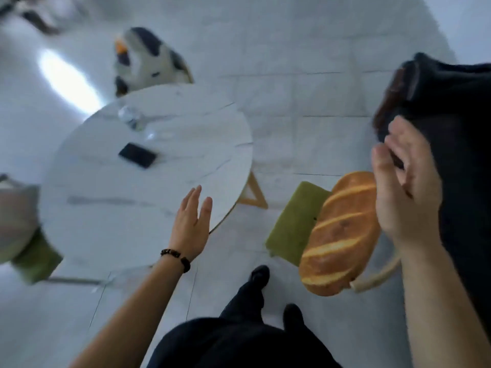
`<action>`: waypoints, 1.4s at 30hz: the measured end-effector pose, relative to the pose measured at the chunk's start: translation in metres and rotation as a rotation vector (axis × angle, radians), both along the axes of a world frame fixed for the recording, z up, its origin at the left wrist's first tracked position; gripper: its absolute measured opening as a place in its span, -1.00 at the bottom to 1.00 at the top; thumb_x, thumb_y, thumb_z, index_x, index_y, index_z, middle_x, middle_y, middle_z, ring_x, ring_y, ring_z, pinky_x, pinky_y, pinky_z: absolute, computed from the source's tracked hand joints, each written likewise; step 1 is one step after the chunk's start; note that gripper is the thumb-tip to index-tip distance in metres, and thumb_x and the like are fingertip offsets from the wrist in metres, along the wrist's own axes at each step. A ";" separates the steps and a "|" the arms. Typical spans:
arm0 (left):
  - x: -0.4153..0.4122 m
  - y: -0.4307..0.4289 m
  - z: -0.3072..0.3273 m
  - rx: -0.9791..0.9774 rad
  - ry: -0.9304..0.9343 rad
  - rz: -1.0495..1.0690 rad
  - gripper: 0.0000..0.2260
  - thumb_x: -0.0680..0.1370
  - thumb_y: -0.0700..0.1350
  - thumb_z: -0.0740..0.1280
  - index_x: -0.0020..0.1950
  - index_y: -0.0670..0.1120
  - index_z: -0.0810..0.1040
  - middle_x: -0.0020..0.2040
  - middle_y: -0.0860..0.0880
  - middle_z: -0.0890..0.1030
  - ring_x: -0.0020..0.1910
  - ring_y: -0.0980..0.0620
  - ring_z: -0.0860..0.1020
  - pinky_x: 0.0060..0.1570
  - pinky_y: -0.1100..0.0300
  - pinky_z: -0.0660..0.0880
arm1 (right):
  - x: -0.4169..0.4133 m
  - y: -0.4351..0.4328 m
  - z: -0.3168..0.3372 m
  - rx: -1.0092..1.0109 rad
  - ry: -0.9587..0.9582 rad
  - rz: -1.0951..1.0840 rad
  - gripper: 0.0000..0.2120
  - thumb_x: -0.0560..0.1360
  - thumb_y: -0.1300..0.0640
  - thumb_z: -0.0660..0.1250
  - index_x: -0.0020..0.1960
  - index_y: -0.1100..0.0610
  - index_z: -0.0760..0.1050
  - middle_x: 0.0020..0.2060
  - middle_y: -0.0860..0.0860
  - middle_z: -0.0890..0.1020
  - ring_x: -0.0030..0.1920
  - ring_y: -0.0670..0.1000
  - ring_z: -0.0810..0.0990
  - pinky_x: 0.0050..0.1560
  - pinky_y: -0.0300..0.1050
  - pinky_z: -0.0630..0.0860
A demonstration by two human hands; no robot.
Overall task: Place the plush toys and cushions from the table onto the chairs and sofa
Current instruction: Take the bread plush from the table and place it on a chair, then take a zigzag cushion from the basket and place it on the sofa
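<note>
Over the near rim of the round marble-patterned table (106, 208), the left hand (190, 229) hovers flat, fingers straight, a beaded bracelet (176, 257) at the wrist. The loaf-shaped plush cushion (340, 235) lies on a green chair seat (292, 221), long axis pointing away and tilted rightward, brown with pale slashes. The right hand (406, 187) is raised, fingers loosely open, empty

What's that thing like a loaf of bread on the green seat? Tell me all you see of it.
The bread-shaped cushion is a long, plump pillow printed as a golden-brown loaf with pale diagonal slashes. It looks soft and stuffed. It lies flat on the green chair seat, its lower end reaching past the seat's edge beside a pale curved backrest. The open right hand overlaps its upper end in the view; contact cannot be told.
</note>
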State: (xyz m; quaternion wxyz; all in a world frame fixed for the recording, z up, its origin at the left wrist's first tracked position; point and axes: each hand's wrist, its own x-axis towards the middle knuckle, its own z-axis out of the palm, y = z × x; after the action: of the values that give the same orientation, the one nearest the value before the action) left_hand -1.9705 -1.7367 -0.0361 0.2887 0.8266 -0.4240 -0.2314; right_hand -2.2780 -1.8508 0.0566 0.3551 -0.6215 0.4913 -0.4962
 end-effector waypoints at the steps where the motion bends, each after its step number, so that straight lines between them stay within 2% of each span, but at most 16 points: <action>1: 0.005 0.029 0.006 -0.031 0.017 0.092 -0.51 0.69 0.09 0.10 0.60 -0.04 0.23 0.59 -0.03 0.27 0.58 0.01 0.20 0.50 0.16 0.10 | 0.016 0.009 -0.009 0.050 0.012 0.050 -0.46 0.67 -0.07 0.23 0.58 0.12 0.28 0.51 -0.05 0.40 0.46 -0.16 0.40 0.25 -0.49 0.37; 3: 0.013 0.090 0.017 -0.075 0.056 0.264 -0.51 0.69 0.09 0.10 0.59 -0.03 0.23 0.57 -0.03 0.29 0.56 0.03 0.24 0.51 0.14 0.13 | 0.055 0.033 -0.026 0.141 0.029 0.154 -0.47 0.68 -0.03 0.24 0.58 0.13 0.28 0.51 -0.02 0.41 0.46 -0.13 0.40 0.18 -0.60 0.33; 6: 0.028 0.187 0.030 -0.114 0.090 0.483 -0.46 0.65 0.17 0.08 0.59 0.00 0.22 0.52 0.03 0.33 0.49 0.10 0.30 0.45 0.18 0.19 | 0.123 0.082 -0.043 0.216 0.067 0.364 -0.45 0.65 -0.03 0.27 0.57 0.16 0.29 0.50 0.04 0.43 0.44 -0.08 0.42 0.14 -0.61 0.34; 7: 0.036 0.221 0.033 -0.136 0.076 0.555 -0.43 0.62 0.20 0.07 0.59 0.00 0.23 0.52 0.02 0.34 0.49 0.08 0.31 0.45 0.16 0.20 | 0.147 0.101 -0.046 0.219 0.094 0.447 -0.43 0.64 -0.07 0.28 0.56 0.14 0.29 0.49 0.02 0.44 0.42 -0.11 0.43 0.16 -0.58 0.36; 10: 0.064 0.322 0.034 -0.215 0.013 0.773 -0.42 0.61 0.18 0.06 0.58 -0.04 0.25 0.53 -0.02 0.35 0.52 0.05 0.29 0.46 0.14 0.19 | 0.219 0.169 -0.048 0.189 0.176 0.696 -0.40 0.60 -0.17 0.28 0.55 0.07 0.32 0.46 -0.07 0.46 0.39 -0.15 0.45 0.25 -0.29 0.43; 14: 0.097 0.453 0.017 -0.319 0.028 1.057 -0.45 0.63 0.14 0.07 0.58 -0.07 0.26 0.54 -0.01 0.33 0.44 0.20 0.25 0.40 0.28 0.15 | 0.320 0.271 -0.055 0.135 0.278 0.953 -0.39 0.53 -0.16 0.28 0.52 0.04 0.35 0.42 -0.10 0.49 0.38 -0.13 0.47 0.31 -0.11 0.46; 18: 0.134 0.576 0.001 -0.390 0.099 1.276 -0.40 0.59 0.17 0.08 0.57 -0.08 0.27 0.55 -0.03 0.34 0.47 0.11 0.31 0.38 0.26 0.21 | 0.424 0.383 -0.074 0.088 0.404 1.136 -0.47 0.60 -0.08 0.35 0.52 0.00 0.35 0.39 -0.05 0.50 0.36 -0.11 0.48 0.36 0.07 0.51; 20: 0.155 0.627 0.001 -0.406 0.099 1.358 -0.40 0.58 0.17 0.08 0.57 -0.08 0.28 0.54 -0.02 0.35 0.42 0.18 0.32 0.31 0.34 0.22 | 0.471 0.436 -0.076 0.062 0.424 1.229 -0.45 0.59 -0.10 0.35 0.53 -0.01 0.34 0.39 -0.03 0.50 0.30 -0.12 0.51 0.34 0.10 0.53; 23: 0.193 0.691 0.011 -0.420 0.112 1.426 -0.39 0.57 0.18 0.10 0.57 -0.07 0.27 0.54 -0.01 0.35 0.40 0.20 0.32 0.28 0.33 0.25 | 0.532 0.502 -0.068 0.053 0.441 1.315 -0.45 0.59 -0.04 0.34 0.55 0.01 0.32 0.39 -0.03 0.49 0.32 -0.06 0.50 0.34 0.03 0.52; 26: 0.247 0.741 0.017 -0.419 0.101 1.453 -0.40 0.57 0.18 0.12 0.57 -0.03 0.28 0.52 0.01 0.37 0.40 0.17 0.35 0.26 0.30 0.27 | 0.588 0.554 -0.065 0.047 0.429 1.378 -0.45 0.60 -0.04 0.32 0.54 0.00 0.31 0.33 -0.13 0.45 0.33 -0.11 0.46 0.28 -0.11 0.48; 28: 0.289 0.769 0.010 -0.411 0.083 1.461 -0.40 0.57 0.17 0.13 0.57 -0.03 0.28 0.51 0.02 0.38 0.40 0.15 0.37 0.25 0.29 0.29 | 0.631 0.585 -0.075 0.050 0.435 1.400 -0.45 0.59 -0.07 0.31 0.54 0.00 0.30 0.33 -0.16 0.43 0.33 -0.13 0.46 0.27 -0.14 0.47; 31: 0.362 0.807 -0.013 -0.386 0.081 1.478 -0.45 0.61 0.12 0.15 0.57 -0.05 0.28 0.51 0.00 0.39 0.40 0.13 0.38 0.25 0.27 0.30 | 0.700 0.626 -0.104 0.068 0.452 1.420 -0.40 0.56 -0.15 0.27 0.55 0.02 0.31 0.36 -0.14 0.43 0.35 -0.14 0.45 0.30 -0.12 0.48; 35: 0.478 0.858 -0.033 -0.422 0.170 1.520 -0.53 0.66 0.01 0.19 0.56 -0.04 0.28 0.50 -0.01 0.40 0.37 0.15 0.39 0.28 0.24 0.32 | 0.815 0.686 -0.135 0.104 0.457 1.441 -0.41 0.56 -0.15 0.28 0.54 0.02 0.32 0.37 -0.07 0.43 0.34 -0.08 0.48 0.30 -0.01 0.54; 40: 0.615 0.939 0.014 -0.480 0.129 1.568 -0.45 0.57 0.14 0.20 0.55 0.02 0.30 0.41 0.09 0.44 0.33 0.20 0.45 0.39 0.09 0.38 | 0.975 0.766 -0.115 0.106 0.430 1.497 -0.46 0.59 -0.04 0.33 0.53 0.01 0.33 0.35 -0.09 0.43 0.31 -0.10 0.48 0.29 0.02 0.55; 42: 0.664 0.972 0.035 -0.506 0.080 1.594 -0.45 0.56 0.16 0.20 0.54 0.03 0.31 0.37 0.13 0.46 0.29 0.30 0.45 0.35 0.13 0.39 | 1.035 0.802 -0.098 0.080 0.422 1.534 -0.46 0.59 -0.05 0.33 0.53 0.00 0.33 0.33 -0.14 0.41 0.31 -0.12 0.48 0.28 -0.02 0.55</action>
State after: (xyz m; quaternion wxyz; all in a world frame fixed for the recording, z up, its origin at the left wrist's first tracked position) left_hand -1.3069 -0.7643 -0.0010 0.5575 0.7804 0.2589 0.1148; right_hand -1.2428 -1.0493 -0.0415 0.5191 -0.8541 0.0005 0.0327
